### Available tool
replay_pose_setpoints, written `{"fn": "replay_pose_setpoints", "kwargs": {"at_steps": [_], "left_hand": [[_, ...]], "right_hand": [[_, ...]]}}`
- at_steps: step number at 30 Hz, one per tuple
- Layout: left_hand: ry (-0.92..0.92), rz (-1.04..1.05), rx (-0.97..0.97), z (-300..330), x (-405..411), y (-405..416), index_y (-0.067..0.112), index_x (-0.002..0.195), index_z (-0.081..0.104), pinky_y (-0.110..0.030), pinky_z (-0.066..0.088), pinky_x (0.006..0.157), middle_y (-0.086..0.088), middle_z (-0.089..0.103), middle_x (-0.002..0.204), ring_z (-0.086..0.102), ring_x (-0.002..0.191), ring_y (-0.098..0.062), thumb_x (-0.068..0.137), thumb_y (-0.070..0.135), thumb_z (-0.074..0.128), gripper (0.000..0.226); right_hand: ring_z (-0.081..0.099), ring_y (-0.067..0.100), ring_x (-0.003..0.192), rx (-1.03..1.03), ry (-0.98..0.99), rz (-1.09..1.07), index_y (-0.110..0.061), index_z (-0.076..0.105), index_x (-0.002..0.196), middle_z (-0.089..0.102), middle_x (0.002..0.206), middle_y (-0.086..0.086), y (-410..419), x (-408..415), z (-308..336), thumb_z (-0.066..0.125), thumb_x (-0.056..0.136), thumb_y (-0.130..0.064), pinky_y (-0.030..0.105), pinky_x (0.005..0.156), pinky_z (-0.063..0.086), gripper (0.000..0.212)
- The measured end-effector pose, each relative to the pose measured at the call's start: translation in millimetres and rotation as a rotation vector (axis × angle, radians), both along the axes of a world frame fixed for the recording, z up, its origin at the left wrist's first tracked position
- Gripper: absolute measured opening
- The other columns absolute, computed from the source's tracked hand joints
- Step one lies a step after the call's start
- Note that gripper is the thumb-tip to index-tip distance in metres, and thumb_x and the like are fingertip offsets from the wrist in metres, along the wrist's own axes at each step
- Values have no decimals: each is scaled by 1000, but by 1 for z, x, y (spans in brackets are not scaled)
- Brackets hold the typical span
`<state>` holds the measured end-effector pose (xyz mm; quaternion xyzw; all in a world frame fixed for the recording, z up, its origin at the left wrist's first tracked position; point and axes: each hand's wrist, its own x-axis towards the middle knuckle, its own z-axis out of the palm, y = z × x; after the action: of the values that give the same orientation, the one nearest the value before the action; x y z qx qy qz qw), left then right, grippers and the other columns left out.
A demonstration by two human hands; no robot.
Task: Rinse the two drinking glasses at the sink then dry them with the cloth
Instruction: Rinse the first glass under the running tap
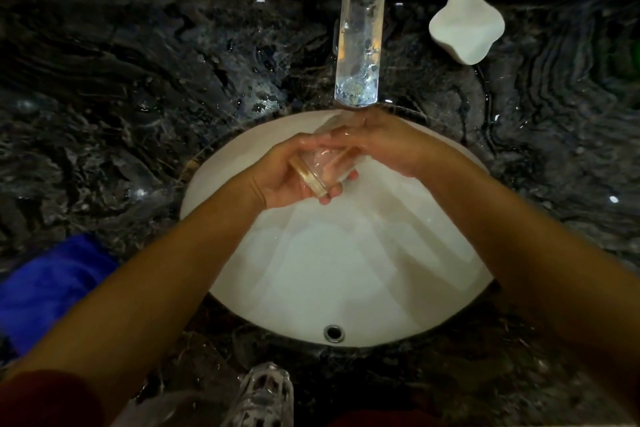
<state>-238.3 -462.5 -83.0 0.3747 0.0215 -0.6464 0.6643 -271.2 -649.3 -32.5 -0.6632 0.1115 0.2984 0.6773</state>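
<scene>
A clear drinking glass (320,168) with a gold rim lies tilted over the white sink basin (311,270), just below the chrome tap (360,55). My left hand (287,180) grips it from below, near the rim. My right hand (384,146) has its fingers laid over the glass's far end; whether they curl round it I cannot tell. A second, faceted clear glass (263,395) stands on the counter at the near edge of the sink. The blue cloth (48,288) lies on the counter at the left.
The dark marble counter (138,97) around the basin is wet. A white soap dish or holder (465,26) sits right of the tap. The overflow hole (334,333) is at the basin's near wall.
</scene>
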Motion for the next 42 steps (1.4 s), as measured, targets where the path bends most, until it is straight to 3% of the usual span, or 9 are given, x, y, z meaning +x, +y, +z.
{"fn": "replay_pose_setpoints", "kwargs": {"at_steps": [2,7,11,15,19,22,31,35,42], "left_hand": [[-237,6,169,6,-3,-12,8,126,62,-39,60,61,-21,71,104,72,78,-33,90,28,72,43],[-1468,-214,495,9,-2,-21,19,136,60,-31,53,81,-3,67,123,67,102,-24,80,36,83,63],[-1728,-163,521,1,-4,-14,5,124,63,-35,54,71,-17,70,109,69,94,-36,75,44,71,63],[-1591,-326,704,14,7,-30,21,124,63,-33,55,78,1,73,111,70,97,-22,69,52,77,64],[-608,-45,418,21,5,-31,11,107,73,-34,62,69,-7,76,96,75,83,-21,80,21,81,30],[-323,116,264,14,-8,-32,6,111,68,-39,60,70,-11,75,88,73,79,-26,87,23,65,30],[-246,440,489,15,-29,-39,32,126,64,-34,59,75,3,77,116,75,102,-15,103,66,32,52],[-483,557,586,7,-45,-40,38,129,53,-39,63,84,1,70,123,74,105,-15,103,43,56,27],[-672,573,758,11,-30,-40,15,81,51,-47,56,81,-26,62,85,64,77,-32,82,39,77,35]], "right_hand": [[72,18,81,-45,58,52,-15,74,97,77,89,3,-5,5,-1,66,93,-33,31,74,54,19],[75,35,83,200,290,-136,-7,62,102,76,88,13,-17,7,-4,36,108,-37,46,80,61,40],[71,41,87,315,281,-288,-2,62,111,70,96,24,-11,-4,-11,45,100,-40,58,95,53,44],[70,25,69,39,103,-454,2,71,93,72,73,14,8,-10,-22,59,90,-21,40,81,60,25],[64,19,64,-215,-126,-536,5,72,80,70,73,24,11,-20,-27,61,92,-17,31,62,52,27],[55,15,62,-316,-237,-670,4,63,75,61,66,15,19,-25,-26,64,90,-16,32,61,47,25],[72,18,99,-126,-32,-908,-34,62,105,73,105,1,69,-28,-37,44,104,-39,44,92,59,19],[75,21,100,-26,295,-885,-26,67,123,77,109,2,64,-24,-47,38,93,-75,47,94,60,64],[76,30,75,-212,306,-565,-26,66,96,75,93,13,48,-18,-30,23,105,-62,48,61,65,57]]}}
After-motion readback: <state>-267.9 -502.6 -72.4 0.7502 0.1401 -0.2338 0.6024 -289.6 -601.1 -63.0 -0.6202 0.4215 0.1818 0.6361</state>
